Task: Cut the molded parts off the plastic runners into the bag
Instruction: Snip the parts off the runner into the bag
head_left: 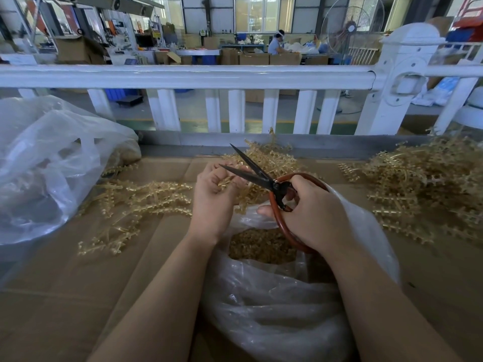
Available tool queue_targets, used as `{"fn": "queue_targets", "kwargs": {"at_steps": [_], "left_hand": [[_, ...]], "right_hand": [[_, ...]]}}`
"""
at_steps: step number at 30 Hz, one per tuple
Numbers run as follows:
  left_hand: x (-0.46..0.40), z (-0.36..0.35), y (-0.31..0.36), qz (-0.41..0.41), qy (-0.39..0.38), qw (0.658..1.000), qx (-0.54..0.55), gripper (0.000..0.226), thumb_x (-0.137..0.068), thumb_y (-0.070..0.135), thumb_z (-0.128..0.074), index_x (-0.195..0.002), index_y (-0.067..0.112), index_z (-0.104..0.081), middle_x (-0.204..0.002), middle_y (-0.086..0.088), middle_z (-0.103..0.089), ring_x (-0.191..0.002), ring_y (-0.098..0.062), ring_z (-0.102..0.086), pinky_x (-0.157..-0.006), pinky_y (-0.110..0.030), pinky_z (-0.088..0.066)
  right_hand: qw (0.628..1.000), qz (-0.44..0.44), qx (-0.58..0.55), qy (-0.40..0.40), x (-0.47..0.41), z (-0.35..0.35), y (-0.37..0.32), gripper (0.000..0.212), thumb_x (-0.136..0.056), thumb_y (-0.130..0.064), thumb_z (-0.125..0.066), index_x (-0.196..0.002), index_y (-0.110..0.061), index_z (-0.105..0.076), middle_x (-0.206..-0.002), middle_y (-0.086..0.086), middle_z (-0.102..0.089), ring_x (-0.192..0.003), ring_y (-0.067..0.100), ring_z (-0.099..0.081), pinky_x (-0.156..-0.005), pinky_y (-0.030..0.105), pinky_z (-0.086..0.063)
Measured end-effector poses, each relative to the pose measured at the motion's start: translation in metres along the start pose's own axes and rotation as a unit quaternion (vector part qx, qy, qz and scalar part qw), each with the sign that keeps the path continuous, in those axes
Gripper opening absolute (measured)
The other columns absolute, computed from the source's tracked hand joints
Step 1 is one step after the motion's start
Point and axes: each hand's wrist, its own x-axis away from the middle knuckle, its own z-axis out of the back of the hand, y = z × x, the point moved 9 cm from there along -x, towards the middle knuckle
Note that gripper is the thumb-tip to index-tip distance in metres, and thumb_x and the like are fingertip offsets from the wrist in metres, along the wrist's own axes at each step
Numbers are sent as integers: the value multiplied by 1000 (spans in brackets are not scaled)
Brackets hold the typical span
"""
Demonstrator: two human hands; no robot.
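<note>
Head view: mid-cutting above the bag [274, 304]. Left hand [214, 197] pinching a runner [235, 182] over the bag mouth; right hand [311, 212] gripping scissors [257, 172], blades parted. Next, probably: closing blades on a part, dropping it into the bag.

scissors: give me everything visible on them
The scissors have two dark, dull metal blades, long and pointed, and large looped handles coated in reddish-brown. The blades stand open in a V, tips pointing up and away from the person. The right hand grips the handles, fingers through the loops. The lower blade lies by the left hand, which holds a yellowish plastic runner. All this hangs above the open clear bag of cut parts.
</note>
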Motion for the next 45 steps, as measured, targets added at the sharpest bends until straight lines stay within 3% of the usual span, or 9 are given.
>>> {"fn": "queue_targets", "kwargs": {"at_steps": [5,8,13,17,21,31,34,39,45], "left_hand": [[0,1,-3,20,-7,999,39,13,-89,-3,-65,-95,4,-74,-112,-20,-63,-101,-21,-62,-91,-29,-51],[0,-1,-5,31,-14,997,62,12,-90,-3,-64,-97,0,-73,-111,-19,-63,-97,-19,-61,-87,-26,-50],[0,-1,-5,38,-19,995,92,20,-89,-5,-63,-89,12,-75,-101,-9,-65,-91,-12,-61,-82,-22,-47],[-1,0,-7,34,-22,993,113,29,-88,-6,-64,-82,19,-77,-99,-11,-66,-89,-13,-62,-79,-23,-48],[-2,-2,-9,33,-36,991,125,34,-88,-3,-66,-72,25,-77,-93,-7,-65,-84,-10,-60,-78,-21,-47],[-2,-5,-8,43,-47,987,148,19,-88,2,-67,-78,17,-75,-99,-11,-63,-92,-16,-59,-85,-27,-47],[-2,-5,-8,47,-47,986,151,21,-88,4,-68,-75,19,-75,-96,-6,-63,-90,-14,-59,-83,-26,-47],[-2,-5,-5,22,-55,990,129,25,-89,0,-66,-79,21,-76,-103,-22,-63,-91,-18,-61,-82,-25,-50],[-3,-6,-6,5,-69,992,105,24,-90,5,-67,-81,25,-77,-108,-13,-68,-99,-19,-63,-86,-27,-48]], "right_hand": [[1000,6,10,14,0,3,0,65,-68,-89,-52,-93,-29,-57,-87,-16,-61,-80,5,-55,-61,11,-35],[1000,11,5,15,0,2,0,64,-69,-87,-53,-94,-28,-58,-88,-15,-61,-81,6,-56,-63,14,-36],[1000,9,0,11,1,4,-1,61,-69,-86,-55,-90,-29,-57,-85,-18,-60,-75,1,-54,-60,8,-31],[1000,6,4,25,2,8,-3,64,-67,-93,-44,-86,-33,-55,-76,-23,-52,-69,-12,-44,-57,6,-24],[999,6,-3,36,3,9,-2,72,-68,-97,-36,-85,-31,-60,-74,-23,-52,-64,-8,-46,-58,5,-26],[998,22,-5,65,5,15,-2,65,-72,-88,-50,-79,-25,-62,-70,-18,-58,-63,2,-52,-59,5,-28],[997,24,-8,71,5,18,-4,63,-73,-86,-52,-79,-24,-63,-69,-20,-55,-61,1,-49,-59,4,-25],[998,27,2,64,4,17,-6,67,-73,-91,-42,-84,-28,-62,-71,-23,-50,-59,-11,-39,-57,5,-24],[997,21,13,68,4,18,-3,61,-73,-88,-48,-81,-28,-60,-68,-24,-47,-58,-8,-39,-56,6,-25]]}}
